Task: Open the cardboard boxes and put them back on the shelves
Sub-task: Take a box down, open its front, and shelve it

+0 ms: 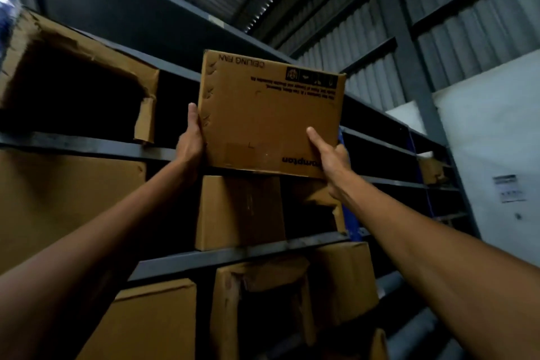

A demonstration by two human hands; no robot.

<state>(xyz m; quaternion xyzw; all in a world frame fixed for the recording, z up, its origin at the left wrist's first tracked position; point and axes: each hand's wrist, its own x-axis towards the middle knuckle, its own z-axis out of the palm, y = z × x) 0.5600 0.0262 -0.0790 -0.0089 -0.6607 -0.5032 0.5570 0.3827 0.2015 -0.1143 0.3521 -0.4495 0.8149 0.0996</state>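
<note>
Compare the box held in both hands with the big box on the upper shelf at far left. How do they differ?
The held box has a whole, closed face, while the far-left box is torn open with a dark ragged hole. The held box shows upside-down print; the far-left box shows none. The left hand and right hand grip the held box; nobody touches the far-left box. Both are brown cardboard.
</note>
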